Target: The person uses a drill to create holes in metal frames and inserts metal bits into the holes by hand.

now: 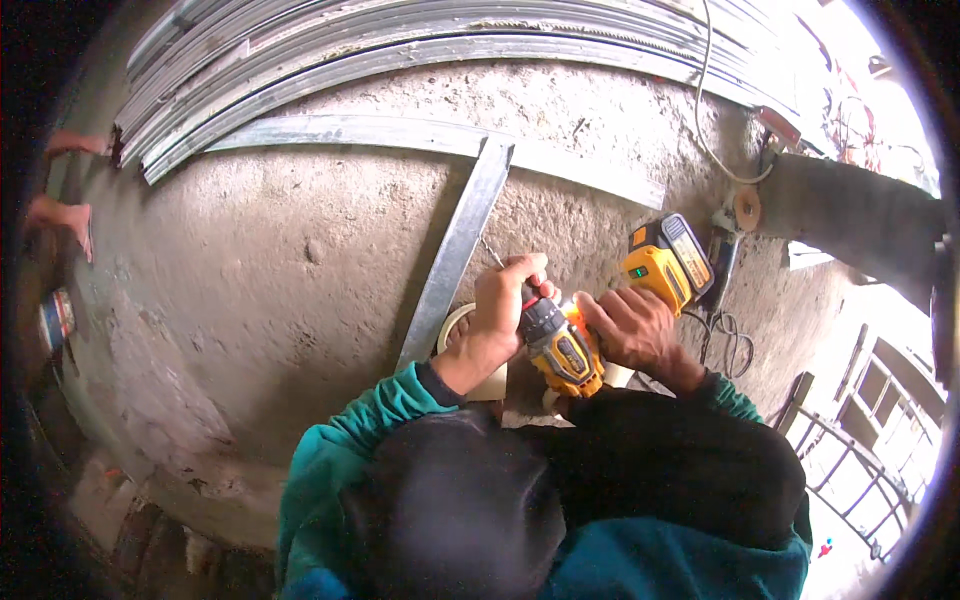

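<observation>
A yellow-and-black cordless drill (567, 358) lies across my lap area, its chuck toward the upper left and its battery (685, 255) to the right. My right hand (635, 328) is closed round its handle. The fingers of my left hand (500, 305) are curled at the chuck (542, 316). A thin drill bit (491, 252) sticks out beyond my left hand, its tip near a grey metal channel (455, 250). My left fingers partly hide the front of the chuck and the root of the bit.
The channel meets a longer metal strip (350, 132) on the rough concrete floor (290, 260). Long metal profiles (420, 45) are stacked at the far side. At right lie a corded tool (735, 225) and a metal frame (860, 450). Someone's foot (70, 218) shows at far left.
</observation>
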Motion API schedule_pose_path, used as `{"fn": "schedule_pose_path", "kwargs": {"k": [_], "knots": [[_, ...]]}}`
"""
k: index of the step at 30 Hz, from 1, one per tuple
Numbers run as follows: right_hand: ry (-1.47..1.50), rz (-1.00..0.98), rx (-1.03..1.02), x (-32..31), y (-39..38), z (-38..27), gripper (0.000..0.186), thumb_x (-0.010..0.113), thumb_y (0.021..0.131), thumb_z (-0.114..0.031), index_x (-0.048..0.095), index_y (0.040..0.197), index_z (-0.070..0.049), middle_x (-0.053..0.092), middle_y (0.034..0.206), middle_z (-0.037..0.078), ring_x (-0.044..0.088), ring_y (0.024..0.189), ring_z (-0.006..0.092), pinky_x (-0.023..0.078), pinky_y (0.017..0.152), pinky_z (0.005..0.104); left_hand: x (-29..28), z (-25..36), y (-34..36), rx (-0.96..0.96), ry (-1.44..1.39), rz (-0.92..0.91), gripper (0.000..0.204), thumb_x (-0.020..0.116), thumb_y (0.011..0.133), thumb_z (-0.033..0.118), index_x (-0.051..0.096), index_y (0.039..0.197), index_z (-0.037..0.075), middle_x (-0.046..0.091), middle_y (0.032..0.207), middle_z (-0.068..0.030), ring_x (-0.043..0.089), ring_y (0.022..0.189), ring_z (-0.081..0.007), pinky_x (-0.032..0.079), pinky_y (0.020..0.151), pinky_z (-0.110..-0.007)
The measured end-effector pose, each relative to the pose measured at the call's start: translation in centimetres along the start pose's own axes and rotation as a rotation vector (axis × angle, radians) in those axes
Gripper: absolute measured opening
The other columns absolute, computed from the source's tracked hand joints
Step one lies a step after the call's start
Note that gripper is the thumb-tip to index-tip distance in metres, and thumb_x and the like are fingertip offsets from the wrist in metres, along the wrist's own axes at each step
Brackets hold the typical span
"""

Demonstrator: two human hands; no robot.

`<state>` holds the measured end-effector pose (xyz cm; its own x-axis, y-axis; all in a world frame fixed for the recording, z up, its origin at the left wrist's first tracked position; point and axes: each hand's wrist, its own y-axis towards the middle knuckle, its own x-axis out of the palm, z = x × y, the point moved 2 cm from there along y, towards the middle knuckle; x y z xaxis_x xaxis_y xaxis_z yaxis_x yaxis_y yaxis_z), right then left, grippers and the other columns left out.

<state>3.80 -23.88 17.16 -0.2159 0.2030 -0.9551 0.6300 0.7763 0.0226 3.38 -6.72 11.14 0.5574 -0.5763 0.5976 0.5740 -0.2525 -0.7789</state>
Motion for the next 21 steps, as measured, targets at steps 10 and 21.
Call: {"fn": "schedule_pose_path", "kwargs": {"k": [10, 21], "knots": [[0.387, -0.177, 0.256, -2.5, 0.8, 4.0, 0.042, 0.076, 0.06, -0.02, 0.062, 0.096, -0.004, 0.059, 0.078, 0.012, 0.061, 0.073, 0.0293, 0.049, 0.066, 0.0361, -5.9, 1.8, 0.4, 0.874, 1.402, -0.005, 0.038, 0.058, 0.088, 0.029, 0.053, 0.114, 0.002, 0.058, 0.111, -0.0183, 0.056, 0.104, -0.0342, 0.041, 0.096, -0.043], [0.604, -0.319, 0.635, -3.4, 10.0, 9.8, 0.044, 0.071, 0.076, -0.021, 0.054, 0.112, 0.0, 0.063, 0.097, 0.011, 0.061, 0.086, 0.0195, 0.05, 0.078, 0.0343, -11.2, 2.5, 3.8, 1.113, 1.949, 0.42, 0.053, 0.051, 0.087, 0.025, 0.04, 0.135, 0.006, 0.034, 0.143, -0.0144, 0.03, 0.134, -0.0313, 0.019, 0.109, -0.056]]}}
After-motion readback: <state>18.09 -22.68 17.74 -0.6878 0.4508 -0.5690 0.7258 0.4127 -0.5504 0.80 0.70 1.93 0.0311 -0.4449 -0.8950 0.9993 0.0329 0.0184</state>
